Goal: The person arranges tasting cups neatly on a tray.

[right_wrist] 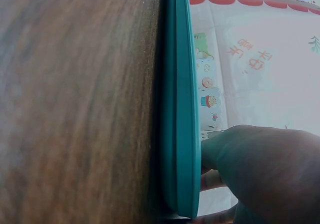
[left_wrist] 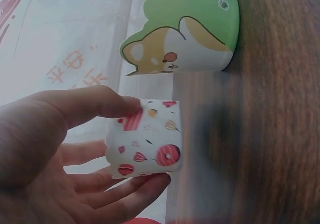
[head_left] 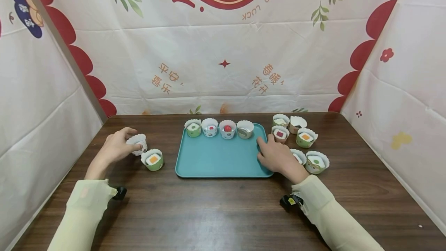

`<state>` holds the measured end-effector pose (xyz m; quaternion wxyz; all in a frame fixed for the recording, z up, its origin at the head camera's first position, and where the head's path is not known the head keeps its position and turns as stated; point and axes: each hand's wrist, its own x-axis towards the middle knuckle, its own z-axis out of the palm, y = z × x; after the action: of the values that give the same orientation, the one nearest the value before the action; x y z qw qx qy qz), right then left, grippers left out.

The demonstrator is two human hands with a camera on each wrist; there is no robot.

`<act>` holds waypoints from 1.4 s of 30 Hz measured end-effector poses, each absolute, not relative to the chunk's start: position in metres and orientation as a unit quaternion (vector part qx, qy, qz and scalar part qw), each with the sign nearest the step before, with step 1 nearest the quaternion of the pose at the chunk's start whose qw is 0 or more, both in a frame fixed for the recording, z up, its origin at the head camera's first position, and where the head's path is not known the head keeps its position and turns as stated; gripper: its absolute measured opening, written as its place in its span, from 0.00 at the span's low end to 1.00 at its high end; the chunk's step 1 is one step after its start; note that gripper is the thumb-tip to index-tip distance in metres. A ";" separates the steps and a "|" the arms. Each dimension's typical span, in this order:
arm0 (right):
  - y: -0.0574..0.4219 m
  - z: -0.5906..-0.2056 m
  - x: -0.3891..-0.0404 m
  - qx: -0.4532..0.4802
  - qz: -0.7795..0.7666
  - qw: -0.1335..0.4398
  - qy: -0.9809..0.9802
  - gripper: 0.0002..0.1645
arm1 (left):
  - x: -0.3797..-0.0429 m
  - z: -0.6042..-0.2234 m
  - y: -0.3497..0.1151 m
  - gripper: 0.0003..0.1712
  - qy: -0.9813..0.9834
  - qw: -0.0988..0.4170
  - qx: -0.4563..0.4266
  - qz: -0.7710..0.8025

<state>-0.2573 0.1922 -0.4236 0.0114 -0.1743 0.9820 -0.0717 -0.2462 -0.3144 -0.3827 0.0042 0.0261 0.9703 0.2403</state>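
My left hand (head_left: 116, 146) pinches a white paper baking cup (left_wrist: 150, 139) printed with small red and pink sweets, thumb on one side and fingers on the other. Just in front of it stands a green baking cup (head_left: 152, 160) with an orange-topped white piece inside; in the left wrist view its side shows a cartoon dog. My right hand (head_left: 277, 157) lies over the right rim of a teal tray (head_left: 223, 158), thumb and forefinger spread apart at the tray surface. The right wrist view shows its fingers partly hidden behind the tray's rim.
Along the tray's back edge stand several cups in a row, among them a green one (head_left: 193, 128) and one with a red piece (head_left: 227, 129). More filled cups, such as a green one (head_left: 317, 162), cluster right of the tray. A printed cloth (head_left: 223, 42) hangs behind the table.
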 end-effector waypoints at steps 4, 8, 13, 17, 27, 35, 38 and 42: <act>0.193 -0.424 -0.257 -0.172 -0.073 0.015 0.982 0.18 | -0.244 -0.380 -0.313 0.37 0.969 -0.026 0.018 0.246; 0.193 -0.425 -0.258 -0.173 -0.072 0.015 0.982 0.19 | -0.243 -0.378 -0.311 0.35 0.966 -0.067 0.012 0.249; 0.193 -0.425 -0.259 -0.175 -0.074 0.014 0.982 0.18 | -0.241 -0.374 -0.307 0.30 0.955 -0.128 0.017 0.266; 0.193 -0.424 -0.258 -0.174 -0.074 0.013 0.982 0.18 | -0.239 -0.369 -0.301 0.28 0.947 -0.148 0.021 0.283; 0.191 -0.422 -0.257 -0.175 -0.073 0.011 0.982 0.18 | -0.234 -0.361 -0.278 0.28 0.933 -0.161 0.051 0.316; 0.189 -0.421 -0.258 -0.179 -0.070 0.015 0.981 0.18 | -0.233 -0.359 -0.266 0.27 0.926 -0.171 0.073 0.328; 0.189 -0.421 -0.258 -0.177 -0.069 0.017 0.982 0.19 | -0.235 -0.361 -0.262 0.26 0.924 -0.172 0.084 0.330; 0.190 -0.421 -0.256 -0.170 -0.066 0.019 0.983 0.21 | -0.239 -0.364 -0.253 0.27 0.920 -0.169 0.105 0.337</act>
<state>-0.2563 0.1899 -0.4206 0.0186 -0.1700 0.9830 -0.0660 -0.2388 -0.2526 -0.3636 -0.1693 0.1048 0.9203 0.3367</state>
